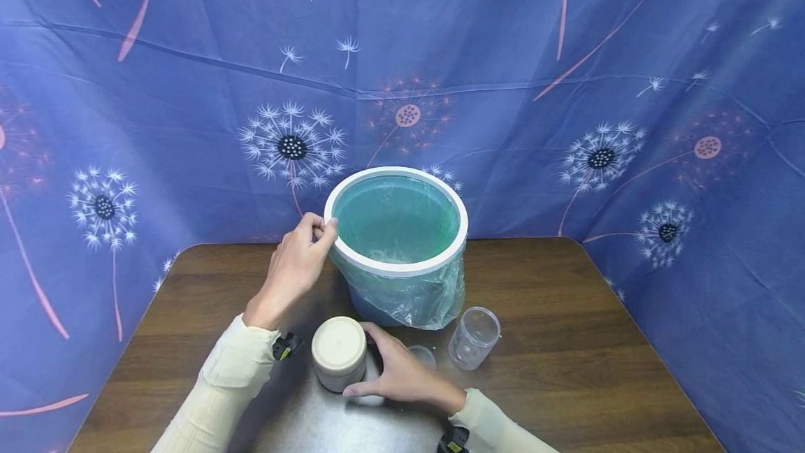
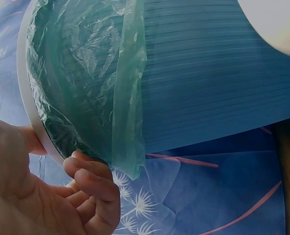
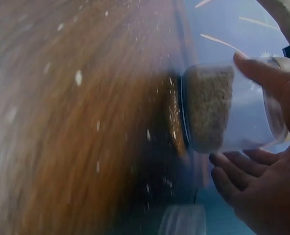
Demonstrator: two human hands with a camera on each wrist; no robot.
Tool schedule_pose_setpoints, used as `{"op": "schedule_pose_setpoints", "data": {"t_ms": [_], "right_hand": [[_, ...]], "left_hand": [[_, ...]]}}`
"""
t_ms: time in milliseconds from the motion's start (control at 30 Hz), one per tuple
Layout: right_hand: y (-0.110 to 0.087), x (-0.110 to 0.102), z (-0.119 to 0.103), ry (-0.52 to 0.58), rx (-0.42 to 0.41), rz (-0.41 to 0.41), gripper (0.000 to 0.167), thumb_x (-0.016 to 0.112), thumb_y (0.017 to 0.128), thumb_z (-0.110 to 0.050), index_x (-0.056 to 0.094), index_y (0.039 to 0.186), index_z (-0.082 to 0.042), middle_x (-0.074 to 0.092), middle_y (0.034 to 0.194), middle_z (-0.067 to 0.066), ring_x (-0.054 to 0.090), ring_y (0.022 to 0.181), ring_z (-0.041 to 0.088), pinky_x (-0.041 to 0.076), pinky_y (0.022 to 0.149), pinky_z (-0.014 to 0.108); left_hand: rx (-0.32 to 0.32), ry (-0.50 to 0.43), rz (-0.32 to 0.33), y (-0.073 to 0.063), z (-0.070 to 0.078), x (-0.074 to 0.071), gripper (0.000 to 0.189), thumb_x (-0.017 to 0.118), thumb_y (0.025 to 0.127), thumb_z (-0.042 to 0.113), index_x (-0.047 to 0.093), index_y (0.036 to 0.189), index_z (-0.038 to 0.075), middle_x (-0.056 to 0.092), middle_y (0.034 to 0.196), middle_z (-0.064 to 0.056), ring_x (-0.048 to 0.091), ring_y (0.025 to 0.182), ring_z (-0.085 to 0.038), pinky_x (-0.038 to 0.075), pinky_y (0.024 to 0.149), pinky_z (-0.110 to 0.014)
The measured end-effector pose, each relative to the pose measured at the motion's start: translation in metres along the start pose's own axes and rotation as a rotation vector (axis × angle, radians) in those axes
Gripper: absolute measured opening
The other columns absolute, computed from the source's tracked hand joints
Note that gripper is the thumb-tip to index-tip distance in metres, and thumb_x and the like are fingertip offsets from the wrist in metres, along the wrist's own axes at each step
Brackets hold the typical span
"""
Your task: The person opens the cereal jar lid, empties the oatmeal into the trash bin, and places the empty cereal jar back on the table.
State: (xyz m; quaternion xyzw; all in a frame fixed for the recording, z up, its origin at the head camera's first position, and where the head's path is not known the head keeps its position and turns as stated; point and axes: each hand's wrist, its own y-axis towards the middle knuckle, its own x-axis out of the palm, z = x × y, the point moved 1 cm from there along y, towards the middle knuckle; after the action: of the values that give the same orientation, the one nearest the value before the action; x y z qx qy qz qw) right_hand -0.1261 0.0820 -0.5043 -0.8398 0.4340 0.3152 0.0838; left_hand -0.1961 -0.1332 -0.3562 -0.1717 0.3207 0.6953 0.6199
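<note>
My left hand (image 1: 295,257) pinches the white rim of a blue trash can (image 2: 208,73) at its left side, thumb on one side and curled fingers on the other. A translucent green bag (image 1: 402,292) lines the can and hangs folded over its outside. My right hand (image 1: 402,369) holds a clear jar (image 3: 208,107) with a cream lid (image 1: 338,343), its thumb along one side and its fingers round the other. Grainy beige-brown stuff fills the lower part of the jar. The jar is upright, close over the table in front of the can.
To the right of my right hand, a clear, lidless plastic jar (image 1: 474,338) stands on the brown wooden table (image 1: 553,383). A small clear round piece (image 1: 423,355) lies behind my right hand. White specks dot the tabletop. A blue dandelion-print cloth (image 1: 503,124) hangs behind.
</note>
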Motion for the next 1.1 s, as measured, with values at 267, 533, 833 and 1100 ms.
{"op": "schedule_pose_setpoints", "data": {"t_ms": [267, 533, 833, 1100], "right_hand": [[0.013, 0.014, 0.000, 0.032, -0.037, 0.027, 0.093, 0.098, 0.078, -0.038, 0.047, 0.153, -0.016, 0.064, 0.140, -0.002, 0.060, 0.132, 0.013, 0.045, 0.114, 0.037], [0.018, 0.021, 0.004, 0.165, 0.005, -0.007, 0.101, 0.102, 0.074, -0.028, 0.044, 0.157, -0.020, 0.062, 0.145, -0.004, 0.057, 0.136, 0.011, 0.040, 0.118, 0.035], [0.020, 0.029, 0.005, 0.202, -0.006, 0.057, 0.100, 0.105, 0.066, -0.025, 0.052, 0.150, -0.019, 0.068, 0.136, -0.004, 0.064, 0.126, 0.010, 0.046, 0.113, 0.034], [0.020, 0.031, 0.005, 0.227, 0.011, 0.071, 0.092, 0.103, 0.069, -0.025, 0.056, 0.147, -0.024, 0.070, 0.133, -0.007, 0.065, 0.123, 0.009, 0.047, 0.111, 0.033]], "left_hand": [[0.007, 0.007, 0.011, 0.001, 0.001, -0.001, 0.044, 0.044, 0.109, 0.055, 0.060, 0.111, 0.015, 0.067, 0.101, -0.004, 0.061, 0.087, -0.027, 0.045, 0.077, -0.045], [0.008, 0.019, 0.012, 0.000, 0.000, 0.000, 0.044, 0.042, 0.109, 0.056, 0.059, 0.110, 0.015, 0.065, 0.100, -0.003, 0.060, 0.086, -0.027, 0.044, 0.077, -0.045], [-0.004, 0.024, 0.012, 0.000, 0.000, 0.001, 0.045, 0.042, 0.109, 0.056, 0.060, 0.111, 0.016, 0.066, 0.102, -0.004, 0.062, 0.088, -0.028, 0.045, 0.079, -0.047], [-0.011, 0.028, 0.016, 0.000, 0.000, 0.001, 0.044, 0.042, 0.108, 0.055, 0.059, 0.111, 0.015, 0.066, 0.102, -0.004, 0.062, 0.088, -0.028, 0.045, 0.078, -0.047]]}}
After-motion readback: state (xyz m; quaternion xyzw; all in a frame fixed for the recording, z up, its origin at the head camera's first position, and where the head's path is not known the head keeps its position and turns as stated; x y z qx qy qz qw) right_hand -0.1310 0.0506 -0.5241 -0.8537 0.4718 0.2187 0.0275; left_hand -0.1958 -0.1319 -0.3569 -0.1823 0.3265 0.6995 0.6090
